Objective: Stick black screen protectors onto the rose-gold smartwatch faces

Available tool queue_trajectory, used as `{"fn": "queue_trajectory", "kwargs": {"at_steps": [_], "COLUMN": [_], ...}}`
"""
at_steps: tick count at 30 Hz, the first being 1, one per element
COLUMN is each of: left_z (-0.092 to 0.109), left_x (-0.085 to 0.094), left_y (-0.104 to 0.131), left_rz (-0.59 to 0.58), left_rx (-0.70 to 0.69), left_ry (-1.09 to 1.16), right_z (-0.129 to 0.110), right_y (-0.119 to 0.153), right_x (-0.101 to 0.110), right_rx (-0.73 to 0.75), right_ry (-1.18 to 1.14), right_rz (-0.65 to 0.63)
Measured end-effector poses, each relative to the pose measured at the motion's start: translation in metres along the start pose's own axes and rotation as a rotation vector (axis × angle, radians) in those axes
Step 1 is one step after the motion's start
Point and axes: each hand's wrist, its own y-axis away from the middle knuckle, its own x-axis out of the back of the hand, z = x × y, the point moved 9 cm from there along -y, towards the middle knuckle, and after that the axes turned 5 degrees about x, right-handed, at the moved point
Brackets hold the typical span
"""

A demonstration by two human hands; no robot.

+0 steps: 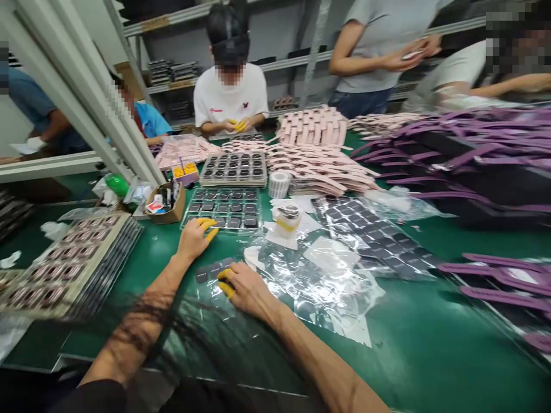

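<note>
Green tabletop (430, 350). Clear tray (241, 214) of dark squares: left hand (193, 238) at its near edge, fingers bent, grip indeterminable. Clear sheet (210, 290) with dark squares: nearer, beside right hand (248, 287), fingers curled, grip likewise indeterminable.

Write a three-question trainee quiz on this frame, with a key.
1. Which hand is nearer the clear tray of dark squares?
2. True or false: the right hand wears yellow finger covers.
3. Fill in the colour: the white roll stands beside a pile of ____ straps.

Key:
1. The left hand.
2. True.
3. Pink, as in the pink straps.
</note>
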Motion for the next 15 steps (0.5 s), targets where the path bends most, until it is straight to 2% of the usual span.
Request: {"fn": "queue_trajectory", "kwargs": {"at_steps": [3, 5, 8, 9, 10, 11, 12, 14, 15], "left_z": [-0.003, -0.018, -0.064, -0.082, -0.103, -0.122, -0.138, -0.162, -0.169], "left_x": [0.039, 0.082, 0.175, 0.199, 0.215, 0.225, 0.23, 0.236, 0.234], "left_y": [0.065, 0.119, 0.213, 0.242, 0.264, 0.278, 0.281, 0.271, 0.261], "left_rz": [0.062, 0.163, 0.575, 0.684, 0.743, 0.758, 0.728, 0.648, 0.576], "left_rx": [0.11, 0.235, 0.629, 0.782, 0.918, 1.022, 1.068, 1.073, 1.033], "left_ry": [-0.032, -0.083, -0.223, -0.22, -0.165, -0.084, -0.028, 0.054, 0.099], "right_z": [-0.001, -0.003, -0.005, -0.005, -0.005, -0.005, -0.004, -0.004, -0.003], "right_y": [0.004, 0.006, 0.007, 0.007, 0.008, 0.008, 0.009, 0.012, 0.014], "right_x": [-0.003, -0.005, -0.007, -0.007, -0.005, -0.004, -0.002, 0.0, 0.001], "right_rx": [-0.016, 0.003, 0.047, 0.057, 0.064, 0.07, 0.076, 0.091, 0.102], "right_ry": [0.055, 0.096, 0.142, 0.152, 0.159, 0.164, 0.167, 0.17, 0.17], "right_rz": [-0.019, -0.038, -0.058, -0.059, -0.055, -0.048, -0.04, -0.029, -0.027]}}
